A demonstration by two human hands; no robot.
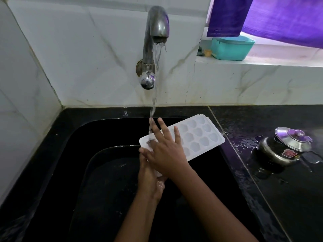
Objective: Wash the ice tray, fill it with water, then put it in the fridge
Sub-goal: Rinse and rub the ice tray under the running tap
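The white ice tray [197,135] is held over the black sink [73,137], tilted, with its cavities facing up and its far end reaching toward the wet black counter [272,198] on the right. The left hand [150,177] grips the tray's near end from below, thumb hooked over the edge. The right hand [166,149] lies flat on top of the tray's near portion with fingers [154,127] spread apart and extended, not closed around anything. The two forearms cross, the right one above the left. A metal tap [153,37] mounted on the marble-patterned wall tiles [87,58] is running; the water stream [155,84] lands on the tray's left corner, just at the right hand's fingertips. On the counter to the right, well apart from the tray, stands a small steel pot [281,151] with a tilted lid [293,138]. On the window ledge sits a teal plastic tub [232,48] beneath a hanging purple cloth [279,16].
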